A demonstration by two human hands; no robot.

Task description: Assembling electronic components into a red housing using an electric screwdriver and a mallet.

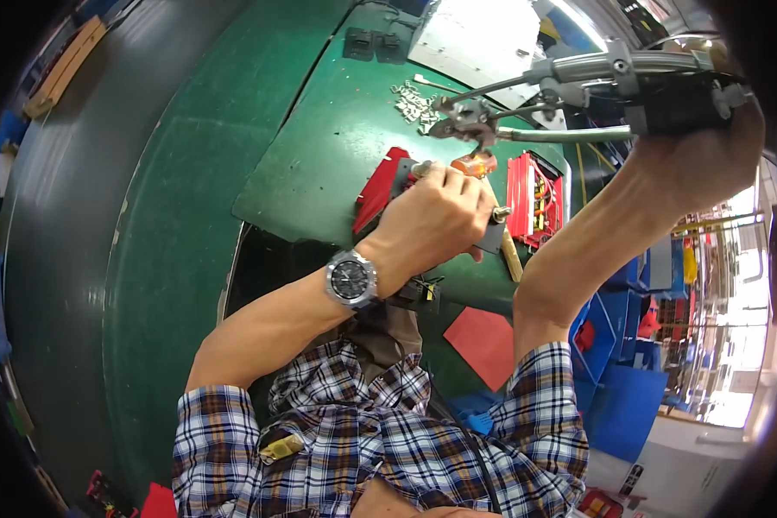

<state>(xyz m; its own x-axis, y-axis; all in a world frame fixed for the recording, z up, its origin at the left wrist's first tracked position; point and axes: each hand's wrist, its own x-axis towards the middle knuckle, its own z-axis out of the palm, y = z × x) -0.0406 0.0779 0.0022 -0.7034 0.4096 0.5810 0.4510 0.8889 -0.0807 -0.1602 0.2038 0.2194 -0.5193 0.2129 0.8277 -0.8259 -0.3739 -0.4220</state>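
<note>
My left hand (pixel 436 211), with a steel watch on its wrist, is closed on a dark metal plate (pixel 489 236). The plate carries a brass-coloured stud at its right end, and a rounded metal piece shows by the knuckles. Just past the fingers lies an orange translucent piece (pixel 475 165), partly hidden. At the upper right, my right hand (pixel 708 155) is closed around the black grip (pixel 686 108) of a metal lever tool (pixel 570 134) with several rods. The tool's jointed metal end hangs above the orange piece; whether they touch, I cannot tell.
Small metal parts (pixel 414 105) lie in a heap on the green table (pixel 302 181). Behind them stands a white box (pixel 475 39). A red tray (pixel 527 194) with tools is right of the left hand, beside a wooden stick (pixel 511 257). Blue bins (pixel 617 345) stand at right.
</note>
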